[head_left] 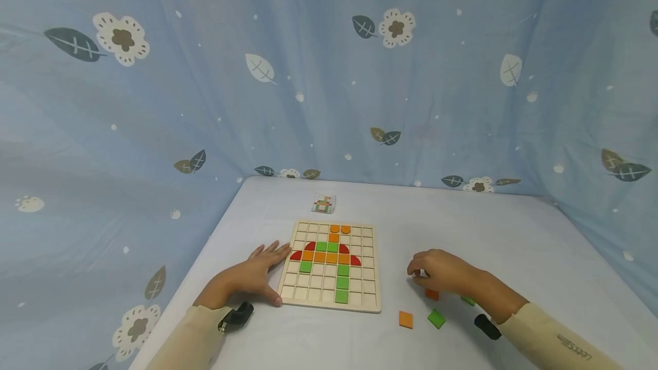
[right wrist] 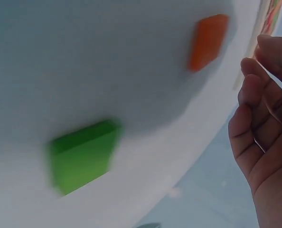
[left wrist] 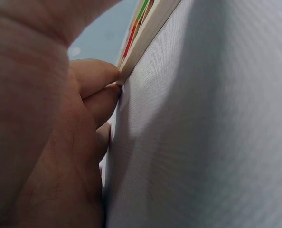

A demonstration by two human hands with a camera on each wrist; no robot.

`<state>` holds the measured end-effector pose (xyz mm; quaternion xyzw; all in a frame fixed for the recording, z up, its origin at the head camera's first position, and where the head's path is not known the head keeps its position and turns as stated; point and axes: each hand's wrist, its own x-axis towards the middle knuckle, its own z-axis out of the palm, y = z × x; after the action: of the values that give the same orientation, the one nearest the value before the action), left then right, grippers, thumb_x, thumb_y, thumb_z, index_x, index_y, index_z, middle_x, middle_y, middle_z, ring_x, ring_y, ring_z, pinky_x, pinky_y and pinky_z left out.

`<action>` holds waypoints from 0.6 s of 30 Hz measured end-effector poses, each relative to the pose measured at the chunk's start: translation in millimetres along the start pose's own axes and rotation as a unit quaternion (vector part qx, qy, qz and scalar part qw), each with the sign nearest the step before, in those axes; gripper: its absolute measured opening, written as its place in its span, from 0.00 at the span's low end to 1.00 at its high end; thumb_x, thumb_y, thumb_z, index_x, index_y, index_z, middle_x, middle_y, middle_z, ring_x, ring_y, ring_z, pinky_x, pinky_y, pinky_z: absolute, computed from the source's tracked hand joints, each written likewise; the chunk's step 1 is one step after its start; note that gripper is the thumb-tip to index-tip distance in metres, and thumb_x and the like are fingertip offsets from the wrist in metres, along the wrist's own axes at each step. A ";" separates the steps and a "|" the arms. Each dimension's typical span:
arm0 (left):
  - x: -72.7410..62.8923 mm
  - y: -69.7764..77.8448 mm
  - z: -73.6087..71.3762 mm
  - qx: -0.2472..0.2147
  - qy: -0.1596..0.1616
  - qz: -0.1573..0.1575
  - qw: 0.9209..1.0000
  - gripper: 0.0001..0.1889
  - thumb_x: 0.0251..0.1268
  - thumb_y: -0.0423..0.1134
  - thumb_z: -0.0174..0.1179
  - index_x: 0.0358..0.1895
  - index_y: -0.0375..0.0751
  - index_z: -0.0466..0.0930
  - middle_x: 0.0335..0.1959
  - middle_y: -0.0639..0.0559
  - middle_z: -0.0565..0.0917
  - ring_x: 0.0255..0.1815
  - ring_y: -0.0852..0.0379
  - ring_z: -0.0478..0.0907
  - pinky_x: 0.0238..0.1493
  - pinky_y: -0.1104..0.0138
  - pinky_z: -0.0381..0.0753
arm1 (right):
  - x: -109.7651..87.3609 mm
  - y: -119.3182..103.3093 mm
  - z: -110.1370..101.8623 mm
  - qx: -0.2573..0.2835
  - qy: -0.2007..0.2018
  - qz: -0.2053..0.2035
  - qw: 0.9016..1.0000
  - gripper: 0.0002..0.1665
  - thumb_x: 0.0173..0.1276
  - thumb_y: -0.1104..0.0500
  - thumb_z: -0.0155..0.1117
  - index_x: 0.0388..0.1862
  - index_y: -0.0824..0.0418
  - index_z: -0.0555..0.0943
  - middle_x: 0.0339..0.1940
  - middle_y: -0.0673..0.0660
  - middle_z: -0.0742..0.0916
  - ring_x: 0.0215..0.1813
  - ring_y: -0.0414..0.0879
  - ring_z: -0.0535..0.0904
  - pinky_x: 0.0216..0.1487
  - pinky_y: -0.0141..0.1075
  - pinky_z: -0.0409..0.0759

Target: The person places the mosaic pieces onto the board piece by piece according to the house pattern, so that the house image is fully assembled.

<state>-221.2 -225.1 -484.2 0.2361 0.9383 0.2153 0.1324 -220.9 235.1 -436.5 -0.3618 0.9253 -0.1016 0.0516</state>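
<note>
A wooden grid board (head_left: 316,284) lies on the white table, with green, orange and red pieces set in its squares. Along its left edge spreads my left hand (head_left: 259,272), thumb by the near corner and fingertips at the side. The left wrist view shows the fingertips right at the board's wooden edge (left wrist: 150,38). My right hand (head_left: 444,271) hovers right of the board, fingers loosely bent, and no piece shows in it. Below this hand is an orange square tile (head_left: 432,294), partly covered; in the right wrist view a green tile (right wrist: 84,154) lies near it.
Nearer the front lie another orange tile (head_left: 405,320) and a green tile (head_left: 436,318). One more green tile (head_left: 468,300) peeks out under the right forearm. Behind the board is a small pattern card (head_left: 324,204). A blue flowered curtain (head_left: 329,101) surrounds the table's back and sides.
</note>
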 end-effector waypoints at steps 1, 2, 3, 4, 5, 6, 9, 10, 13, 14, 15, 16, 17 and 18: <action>-0.2 -0.1 -0.2 -0.003 0.002 0.003 1.000 0.67 0.26 0.64 0.78 0.77 0.45 0.54 0.78 0.55 0.53 0.79 0.50 0.38 0.74 0.48 0.34 | -4.6 3.5 0.1 0.005 0.000 0.003 1.000 0.06 0.60 0.61 0.70 0.36 0.53 0.88 0.31 0.37 0.83 0.31 0.33 0.75 0.34 0.31 0.80; -0.2 -0.1 -0.2 -0.003 0.002 0.003 1.000 0.67 0.26 0.65 0.78 0.77 0.45 0.54 0.78 0.55 0.53 0.79 0.50 0.38 0.74 0.48 0.34 | -9.5 7.2 0.4 0.009 -0.001 0.007 1.000 0.06 0.61 0.61 0.70 0.37 0.53 0.87 0.31 0.36 0.82 0.32 0.33 0.75 0.34 0.31 0.79; -0.2 -0.3 -0.1 -0.004 0.004 0.007 1.000 0.67 0.26 0.65 0.78 0.77 0.45 0.54 0.78 0.54 0.54 0.79 0.49 0.38 0.74 0.48 0.34 | -14.6 10.7 0.6 0.014 -0.001 0.012 1.000 0.06 0.61 0.60 0.70 0.37 0.52 0.87 0.32 0.36 0.82 0.32 0.32 0.75 0.33 0.31 0.79; -0.1 -0.2 -0.1 -0.003 0.004 0.007 1.000 0.67 0.27 0.65 0.77 0.77 0.45 0.54 0.78 0.54 0.53 0.79 0.50 0.38 0.74 0.48 0.34 | -19.9 13.9 0.4 0.019 -0.001 0.016 1.000 0.06 0.61 0.60 0.70 0.37 0.52 0.87 0.32 0.35 0.82 0.32 0.32 0.74 0.33 0.31 0.79; 0.0 -0.2 0.2 -0.003 0.004 0.009 1.000 0.67 0.27 0.65 0.77 0.77 0.45 0.54 0.78 0.54 0.53 0.79 0.50 0.38 0.74 0.48 0.34 | -25.2 17.1 0.3 0.024 -0.001 0.020 1.000 0.06 0.61 0.60 0.71 0.38 0.52 0.87 0.32 0.35 0.82 0.32 0.32 0.74 0.32 0.31 0.78; 0.2 -0.2 0.6 -0.006 0.006 0.013 1.000 0.67 0.27 0.65 0.77 0.77 0.44 0.54 0.78 0.53 0.54 0.79 0.48 0.38 0.74 0.47 0.35 | -30.4 19.7 0.1 0.028 -0.002 0.029 0.999 0.06 0.61 0.59 0.71 0.38 0.51 0.87 0.31 0.34 0.81 0.31 0.31 0.73 0.31 0.30 0.77; 0.1 0.2 1.5 -0.005 0.005 0.010 1.000 0.67 0.27 0.65 0.77 0.77 0.45 0.54 0.78 0.55 0.53 0.79 0.50 0.38 0.74 0.48 0.35 | -44.2 25.8 -0.4 0.036 0.001 0.048 0.998 0.07 0.60 0.57 0.72 0.38 0.50 0.86 0.31 0.33 0.80 0.28 0.30 0.70 0.28 0.29 0.75; -0.1 0.4 1.7 -0.006 0.005 0.007 1.000 0.67 0.26 0.65 0.77 0.77 0.46 0.54 0.78 0.56 0.53 0.79 0.50 0.38 0.74 0.48 0.34 | -48.1 27.6 -0.7 0.038 0.003 0.053 0.998 0.07 0.60 0.57 0.72 0.38 0.49 0.86 0.31 0.33 0.80 0.28 0.31 0.70 0.27 0.29 0.75; -1.3 1.1 1.6 -0.005 0.005 0.000 1.000 0.67 0.26 0.65 0.78 0.77 0.47 0.54 0.78 0.57 0.53 0.79 0.51 0.37 0.74 0.49 0.33 | -57.3 32.7 -0.6 0.037 0.004 0.070 0.997 0.09 0.58 0.56 0.73 0.39 0.50 0.86 0.32 0.35 0.80 0.27 0.31 0.69 0.27 0.30 0.74; -1.6 1.2 1.4 -0.004 0.005 0.000 1.000 0.67 0.26 0.65 0.78 0.77 0.46 0.54 0.78 0.57 0.53 0.79 0.51 0.37 0.74 0.49 0.33 | -59.7 34.3 -0.8 0.035 0.003 0.076 0.996 0.10 0.58 0.55 0.73 0.40 0.50 0.86 0.33 0.36 0.80 0.27 0.30 0.69 0.27 0.30 0.74; -1.8 1.1 1.2 -0.004 0.005 -0.001 1.000 0.67 0.26 0.65 0.78 0.77 0.46 0.54 0.78 0.57 0.53 0.79 0.51 0.37 0.74 0.49 0.33 | -61.8 35.8 -0.9 0.033 0.002 0.082 0.996 0.11 0.57 0.55 0.74 0.41 0.51 0.86 0.34 0.37 0.80 0.27 0.30 0.69 0.27 0.30 0.74; -2.0 1.0 0.9 -0.003 0.005 -0.001 1.000 0.67 0.26 0.65 0.78 0.77 0.46 0.54 0.78 0.57 0.53 0.79 0.51 0.37 0.74 0.49 0.34 | -63.8 37.3 -1.2 0.034 0.000 0.088 0.996 0.13 0.56 0.54 0.74 0.41 0.51 0.86 0.35 0.37 0.80 0.26 0.31 0.69 0.27 0.30 0.74; -2.2 1.1 0.4 -0.001 0.005 -0.001 1.000 0.67 0.26 0.65 0.78 0.77 0.46 0.54 0.78 0.56 0.53 0.79 0.50 0.37 0.74 0.49 0.34 | -65.6 38.5 -1.5 0.034 -0.002 0.093 0.995 0.14 0.56 0.53 0.75 0.42 0.52 0.86 0.35 0.38 0.80 0.26 0.31 0.69 0.27 0.30 0.74; -2.1 1.0 -0.1 -0.001 0.005 -0.001 1.000 0.67 0.26 0.65 0.78 0.77 0.46 0.54 0.78 0.56 0.53 0.79 0.50 0.37 0.74 0.49 0.34 | -67.3 39.5 -2.0 0.036 -0.004 0.100 0.994 0.16 0.55 0.53 0.75 0.43 0.52 0.86 0.35 0.38 0.80 0.26 0.31 0.69 0.27 0.30 0.74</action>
<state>-219.0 -225.4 -483.3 0.2341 0.9389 0.2172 0.1282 -197.9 309.5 -442.0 -0.2659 0.9522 -0.1279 0.0785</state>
